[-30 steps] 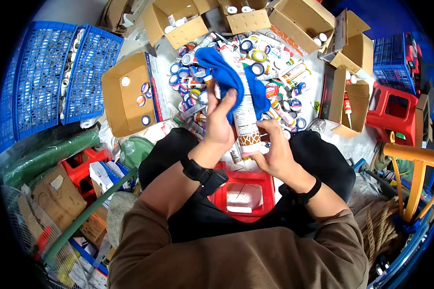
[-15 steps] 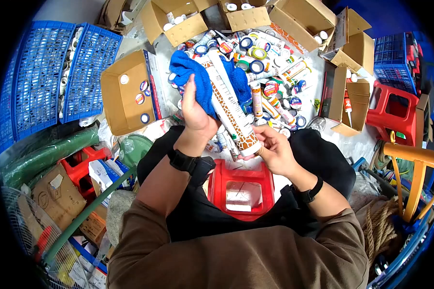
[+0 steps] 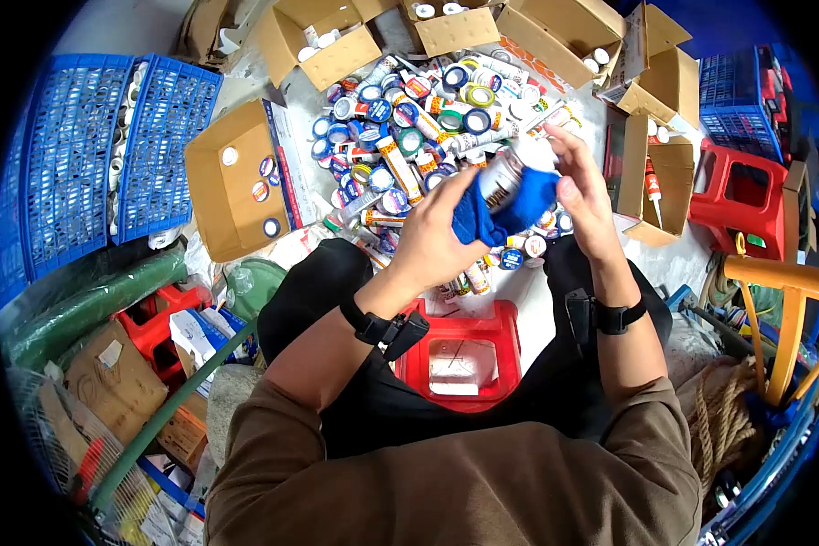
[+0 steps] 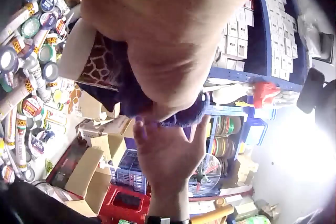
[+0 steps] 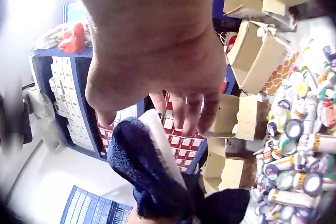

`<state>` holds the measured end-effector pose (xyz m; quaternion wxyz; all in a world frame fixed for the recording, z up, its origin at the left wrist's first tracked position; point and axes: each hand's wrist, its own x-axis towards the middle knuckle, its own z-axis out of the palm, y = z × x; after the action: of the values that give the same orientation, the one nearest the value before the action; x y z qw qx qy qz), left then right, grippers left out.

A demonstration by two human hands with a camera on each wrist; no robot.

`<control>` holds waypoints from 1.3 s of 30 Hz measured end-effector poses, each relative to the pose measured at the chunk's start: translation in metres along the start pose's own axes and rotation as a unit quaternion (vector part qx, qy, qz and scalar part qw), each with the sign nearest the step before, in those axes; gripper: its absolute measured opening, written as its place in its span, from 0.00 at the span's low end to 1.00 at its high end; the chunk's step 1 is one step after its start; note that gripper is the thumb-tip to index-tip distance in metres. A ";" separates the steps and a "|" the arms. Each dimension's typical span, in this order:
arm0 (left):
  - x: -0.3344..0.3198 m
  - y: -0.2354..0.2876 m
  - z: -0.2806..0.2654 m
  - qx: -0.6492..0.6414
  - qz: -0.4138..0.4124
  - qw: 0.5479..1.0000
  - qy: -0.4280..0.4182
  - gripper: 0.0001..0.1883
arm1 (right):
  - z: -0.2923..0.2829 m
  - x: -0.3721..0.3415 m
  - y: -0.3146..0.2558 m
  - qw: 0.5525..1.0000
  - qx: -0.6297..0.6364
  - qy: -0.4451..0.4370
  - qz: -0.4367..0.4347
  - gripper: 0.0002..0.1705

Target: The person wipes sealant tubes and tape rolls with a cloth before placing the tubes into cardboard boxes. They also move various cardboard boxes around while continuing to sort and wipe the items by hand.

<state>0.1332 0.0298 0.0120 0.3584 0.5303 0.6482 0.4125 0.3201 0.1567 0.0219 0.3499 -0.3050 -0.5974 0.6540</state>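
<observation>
A blue cloth [image 3: 534, 198] is wrapped round a white printed tube [image 3: 500, 180], whose giraffe-pattern end [image 4: 98, 62] sticks out in the left wrist view. The left hand [image 3: 435, 235] grips the cloth and tube from the left, its fingers partly hidden. Just right of the bundle is the right hand [image 3: 587, 196], raised with fingers spread and holding nothing; in the right wrist view its fingers hang apart above the white tube [image 5: 164, 142] and dark blue cloth [image 5: 134, 153]. Behind and below the bundle lies a pile of tubes and tape rolls [image 3: 396, 164].
Cardboard boxes surround the pile, among them a left one [image 3: 227, 205] with several round pieces and a right one [image 3: 664, 187] holding a red tube. Blue crates [image 3: 168, 136] stand at left. A red stool [image 3: 455, 400] is between the knees, another red stool [image 3: 746, 196] at right.
The tube has swung from leaning left to pointing up and right, with the cloth now round it. The right hand has let go of the tube's lower end and moved up and right.
</observation>
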 end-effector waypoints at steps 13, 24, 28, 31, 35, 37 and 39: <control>0.005 -0.016 -0.018 -0.256 -0.140 0.906 -0.307 0.47 | -0.040 0.007 -0.007 0.976 0.147 0.050 0.151 0.21; 0.013 -0.016 -0.039 0.173 -0.022 0.939 -0.297 0.34 | -0.065 0.017 0.006 0.943 0.041 0.317 0.097 0.17; 0.011 -0.022 -0.040 0.180 0.045 0.958 -0.221 0.23 | -0.070 0.014 0.005 0.944 0.086 0.297 0.117 0.13; 0.012 -0.009 -0.033 0.138 0.049 0.973 -0.181 0.23 | -0.055 0.017 0.004 0.933 0.104 0.307 0.157 0.17; 0.010 -0.006 -0.018 0.002 0.008 0.995 -0.096 0.35 | -0.053 0.019 0.012 0.929 0.097 0.289 0.209 0.25; 0.012 -0.002 -0.018 -0.103 -0.041 0.991 -0.074 0.27 | -0.052 0.019 0.012 0.927 0.074 0.261 0.257 0.29; 0.014 -0.003 -0.023 -0.088 -0.051 0.990 -0.093 0.25 | -0.051 0.018 0.008 0.936 0.059 0.230 0.260 0.29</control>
<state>0.1089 0.0399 0.0186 0.4827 0.4994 0.5992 0.3982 0.3508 0.2007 0.0088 0.3129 -0.5705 -0.3604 0.6684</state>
